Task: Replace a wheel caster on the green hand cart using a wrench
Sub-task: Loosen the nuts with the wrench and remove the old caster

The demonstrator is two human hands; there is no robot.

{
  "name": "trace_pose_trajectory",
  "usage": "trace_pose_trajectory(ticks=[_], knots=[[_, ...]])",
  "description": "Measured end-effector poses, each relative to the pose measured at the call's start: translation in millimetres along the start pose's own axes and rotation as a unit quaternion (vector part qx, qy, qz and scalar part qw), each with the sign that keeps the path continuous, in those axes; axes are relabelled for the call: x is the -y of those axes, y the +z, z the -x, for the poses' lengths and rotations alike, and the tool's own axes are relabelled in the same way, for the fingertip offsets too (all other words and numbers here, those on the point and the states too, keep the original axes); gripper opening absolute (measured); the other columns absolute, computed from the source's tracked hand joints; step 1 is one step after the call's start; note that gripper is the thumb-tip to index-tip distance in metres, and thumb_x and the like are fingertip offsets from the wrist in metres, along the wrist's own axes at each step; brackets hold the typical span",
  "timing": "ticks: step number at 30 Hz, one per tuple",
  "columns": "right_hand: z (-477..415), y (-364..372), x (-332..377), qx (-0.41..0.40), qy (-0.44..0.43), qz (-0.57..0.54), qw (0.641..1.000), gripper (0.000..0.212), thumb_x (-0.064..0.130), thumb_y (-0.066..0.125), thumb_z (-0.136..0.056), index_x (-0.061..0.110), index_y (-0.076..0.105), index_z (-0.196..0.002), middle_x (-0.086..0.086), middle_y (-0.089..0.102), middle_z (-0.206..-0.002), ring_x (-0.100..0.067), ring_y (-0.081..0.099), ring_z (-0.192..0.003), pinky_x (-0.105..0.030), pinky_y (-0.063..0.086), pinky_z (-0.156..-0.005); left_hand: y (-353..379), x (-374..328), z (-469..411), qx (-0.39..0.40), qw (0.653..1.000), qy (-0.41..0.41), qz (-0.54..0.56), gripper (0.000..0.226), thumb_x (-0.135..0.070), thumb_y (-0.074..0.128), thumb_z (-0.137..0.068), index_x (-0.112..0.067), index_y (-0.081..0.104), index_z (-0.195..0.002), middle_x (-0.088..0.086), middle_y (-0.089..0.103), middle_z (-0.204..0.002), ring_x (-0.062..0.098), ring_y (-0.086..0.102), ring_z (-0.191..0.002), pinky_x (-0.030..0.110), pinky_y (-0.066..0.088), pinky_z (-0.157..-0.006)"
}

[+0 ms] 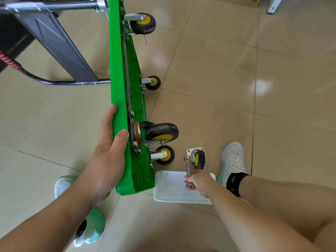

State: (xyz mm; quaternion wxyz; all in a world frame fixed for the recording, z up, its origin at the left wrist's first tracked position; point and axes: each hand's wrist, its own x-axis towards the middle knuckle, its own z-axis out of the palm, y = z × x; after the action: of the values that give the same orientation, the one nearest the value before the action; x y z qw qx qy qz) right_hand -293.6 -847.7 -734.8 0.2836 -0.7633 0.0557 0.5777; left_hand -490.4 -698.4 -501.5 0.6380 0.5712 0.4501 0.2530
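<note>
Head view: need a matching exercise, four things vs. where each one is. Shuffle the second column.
1. wrench
2. loose caster
3. white tray
4. green cart

a. stood on its edge, left hand holding its rim
b. on the floor tiles beyond the tray
c. gripped by the right hand
d. flat on the floor by the cart's near corner

Pairs: 1-c, 2-b, 3-d, 4-a

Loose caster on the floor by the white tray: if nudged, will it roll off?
Probably not: the loose caster has a square mounting plate that should block rolling. Metal bracket and solid-looking wheel suggest stiff and heavy for its size. It may skid on the glossy floor tiles.
</note>
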Motion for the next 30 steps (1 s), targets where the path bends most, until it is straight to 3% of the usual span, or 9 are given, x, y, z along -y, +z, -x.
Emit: trace_pose_trajectory(ticks=[3,5,8,12,14,20,24,27,30], knots=[[-10,8,-21,0.017,0.043,-0.007,0.999,0.006,-0.004,0.057,-0.097,-0.003,0.058,-0.103,-0.017,0.058,-0.078,-0.023,0.056,-0.060,-0.029,0.045,-0.050,0,-1,0,0.007,1.000,0.003,-0.004,0.056,-0.045,0.044,-0.093,-0.075,0.030,-0.138,-0.035,0.059,-0.132,0.013,0.062,-0.125,0.050,0.049,-0.106],[-16,9,-32,0.003,0.043,-0.013,0.999,0.011,-0.006,0.058,-0.096,0.002,0.064,-0.099,-0.018,0.061,-0.081,-0.026,0.059,-0.065,-0.031,0.049,-0.049,-1,-1,1,0.006,1.000,0.007,-0.005,0.055,-0.044,0.043,-0.094,-0.076,0.030,-0.136,-0.032,0.059,-0.134,0.013,0.062,-0.125,0.050,0.049,-0.106],[-26,3,-43,-0.045,0.017,0.013,0.999,0.016,-0.004,0.061,-0.094,0.008,0.070,-0.089,-0.015,0.069,-0.080,-0.025,0.066,-0.067,-0.038,0.060,-0.061,0,-1,1,0.002,1.000,0.012,-0.003,0.052,-0.034,0.041,-0.107,-0.077,0.031,-0.133,-0.030,0.060,-0.134,0.015,0.063,-0.125,0.051,0.050,-0.106],[-37,-4,-50,-0.082,-0.026,0.088,0.992,0.011,0.004,0.069,-0.089,0.014,0.073,-0.087,-0.006,0.073,-0.081,-0.024,0.070,-0.077,-0.042,0.061,-0.082,1,-2,1,-0.003,1.000,0.007,-0.002,0.056,-0.025,0.037,-0.112,-0.078,0.031,-0.129,-0.028,0.061,-0.134,0.017,0.064,-0.123,0.050,0.052,-0.102],[-39,-5,-49,-0.081,-0.032,0.106,0.991,0.010,0.007,0.071,-0.089,0.016,0.074,-0.089,-0.006,0.073,-0.084,-0.026,0.069,-0.079,-0.048,0.060,-0.084,2,-3,0,-0.003,1.000,0.007,-0.003,0.055,-0.025,0.036,-0.112,-0.076,0.032,-0.130,-0.027,0.062,-0.134,0.017,0.065,-0.122,0.050,0.053,-0.101],[-45,-6,-48,-0.082,-0.039,0.175,0.980,0.013,0.011,0.063,-0.092,0.014,0.074,-0.089,-0.009,0.072,-0.084,-0.024,0.063,-0.073,-0.041,0.055,-0.075,3,-3,1,-0.005,1.000,0.003,0.006,0.055,-0.024,0.036,-0.112,-0.076,0.032,-0.130,-0.025,0.065,-0.131,0.022,0.067,-0.119,0.052,0.055,-0.098],[-33,-11,-44,-0.077,-0.031,0.228,0.970,0.021,0.021,0.059,-0.098,0.014,0.061,-0.078,-0.002,0.058,-0.075,-0.014,0.051,-0.064,-0.028,0.036,-0.057,3,-4,1,-0.001,1.000,0.009,-0.005,0.053,-0.023,0.036,-0.112,-0.070,0.030,-0.137,-0.027,0.065,-0.129,0.016,0.067,-0.118,0.048,0.055,-0.098],[-20,-16,-41,-0.067,-0.012,0.165,0.984,0.023,0.017,0.060,-0.096,0.016,0.055,-0.074,-0.004,0.052,-0.070,-0.018,0.047,-0.058,-0.027,0.039,-0.056,2,-4,0,0.002,1.000,0.002,-0.004,0.054,-0.026,0.036,-0.112,-0.072,0.030,-0.137,-0.024,0.063,-0.134,0.018,0.066,-0.120,0.049,0.054,-0.100],[13,-17,-28,-0.030,0.002,0.038,0.999,0.017,0.000,0.054,-0.095,0.010,0.057,-0.082,-0.009,0.048,-0.066,-0.014,0.045,-0.043,-0.020,0.032,-0.042,0,-3,0,0.001,1.000,0.001,-0.009,0.053,-0.028,0.037,-0.112,-0.074,0.031,-0.137,-0.024,0.060,-0.138,0.017,0.064,-0.123,0.051,0.051,-0.105]])
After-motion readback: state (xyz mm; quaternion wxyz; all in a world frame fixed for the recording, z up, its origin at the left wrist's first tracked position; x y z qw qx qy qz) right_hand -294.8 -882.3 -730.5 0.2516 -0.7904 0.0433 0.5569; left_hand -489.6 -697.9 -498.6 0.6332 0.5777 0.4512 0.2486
